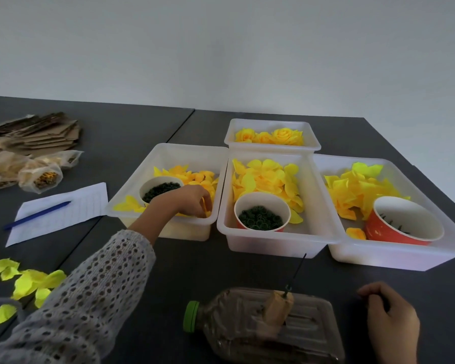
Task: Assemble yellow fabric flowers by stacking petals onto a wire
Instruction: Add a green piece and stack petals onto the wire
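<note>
My left hand [188, 202] reaches into the left white bin [132, 206] and pinches a yellow petal [205, 206] from the pile there. A thin dark wire [297, 273] stands up from a wooden block [277, 310] taped onto a plastic bottle [247, 327] lying on its side in front of me. The wire is bare. My right hand [390, 319] rests on the table right of the bottle, fingers loosely curled, holding nothing. The middle bin [273, 243] and right bin [394, 258] hold more yellow petals. Finished yellow flowers [269, 136] lie in the far bin.
Paper cups [262, 212] of small green rings stand in the bins; a red cup [402, 222] is in the right one. Loose petals [26, 281] lie at the left. A sheet of paper [79, 206] with a blue pen [37, 215], cardboard and bags sit far left.
</note>
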A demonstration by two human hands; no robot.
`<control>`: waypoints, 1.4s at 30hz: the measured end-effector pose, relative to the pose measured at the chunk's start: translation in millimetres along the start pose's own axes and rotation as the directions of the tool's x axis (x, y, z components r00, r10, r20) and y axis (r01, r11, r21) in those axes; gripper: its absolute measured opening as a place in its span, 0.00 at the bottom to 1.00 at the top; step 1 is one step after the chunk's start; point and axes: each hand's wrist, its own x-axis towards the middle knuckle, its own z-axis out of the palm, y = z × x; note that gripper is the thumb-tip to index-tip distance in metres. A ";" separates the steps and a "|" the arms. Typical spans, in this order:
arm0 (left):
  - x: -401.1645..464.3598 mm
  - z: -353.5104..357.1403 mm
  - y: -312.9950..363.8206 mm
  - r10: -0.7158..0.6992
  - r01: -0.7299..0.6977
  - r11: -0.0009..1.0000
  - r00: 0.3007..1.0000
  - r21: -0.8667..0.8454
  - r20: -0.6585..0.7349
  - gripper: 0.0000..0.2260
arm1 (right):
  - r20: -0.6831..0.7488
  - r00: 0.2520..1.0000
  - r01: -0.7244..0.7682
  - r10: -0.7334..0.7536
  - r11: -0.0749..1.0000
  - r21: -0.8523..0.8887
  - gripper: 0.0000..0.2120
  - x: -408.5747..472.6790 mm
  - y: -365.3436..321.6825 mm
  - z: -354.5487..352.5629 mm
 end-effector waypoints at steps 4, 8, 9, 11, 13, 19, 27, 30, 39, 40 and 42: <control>-7.3 -12.6 -7.7 0.064 -0.101 0.987 0.962 -0.127 -0.266 0.07 | 0.001 1.000 0.001 -0.001 1.000 0.009 0.17 -0.5 -0.4 -0.3; -17.0 -30.4 -12.8 0.060 -0.218 0.948 0.835 -0.230 -0.547 0.07 | 0.010 1.000 0.011 -0.011 1.000 0.009 0.17 -0.5 -0.2 -1.0; -19.9 -34.4 -12.1 0.049 -0.236 0.939 0.810 -0.249 -0.585 0.08 | 0.012 1.000 0.013 -0.013 1.000 0.006 0.17 -0.4 -0.3 -1.0; -26.3 -41.8 -9.1 0.017 -0.268 0.917 0.765 -0.295 -0.644 0.09 | 0.016 1.000 0.016 -0.016 1.000 0.005 0.17 -0.1 -1.2 -0.9; -33.9 -47.5 -2.7 -0.014 -0.330 0.869 0.729 -0.370 -0.684 0.09 | 0.015 1.000 0.014 -0.014 1.000 0.007 0.17 -0.7 -3.1 -1.3; -64.0 -47.9 38.3 -0.028 -0.529 0.585 0.745 -0.615 -0.667 0.09 | 0.105 0.994 0.009 -0.010 1.000 0.009 0.16 -1.2 -9.8 -6.2; -106.5 -28.5 103.2 0.240 -0.624 0.411 0.777 -0.665 -0.581 0.10 | 0.138 0.964 0.158 -0.225 0.911 0.380 0.09 -10.9 -88.7 -31.7; -118.8 -21.8 119.6 0.314 -0.647 0.401 0.762 -0.648 -0.567 0.11 | 0.194 0.890 0.246 -0.412 0.793 0.558 0.05 -20.0 -133.0 -39.4; -139.4 -2.0 137.2 0.397 -0.698 0.470 0.713 -0.540 -0.578 0.10 | 0.238 0.770 0.324 -0.592 0.684 0.654 0.02 -30.3 -173.7 -43.3; -140.1 -0.5 136.6 0.395 -0.696 0.479 0.715 -0.535 -0.577 0.10 | 0.226 0.771 0.348 -0.595 0.690 0.634 0.05 -31.2 -172.4 -42.4; -140.9 2.3 134.5 0.395 -0.692 0.489 0.718 -0.531 -0.573 0.11 | 0.209 0.778 0.383 -0.592 0.711 0.590 0.08 -32.6 -169.9 -40.5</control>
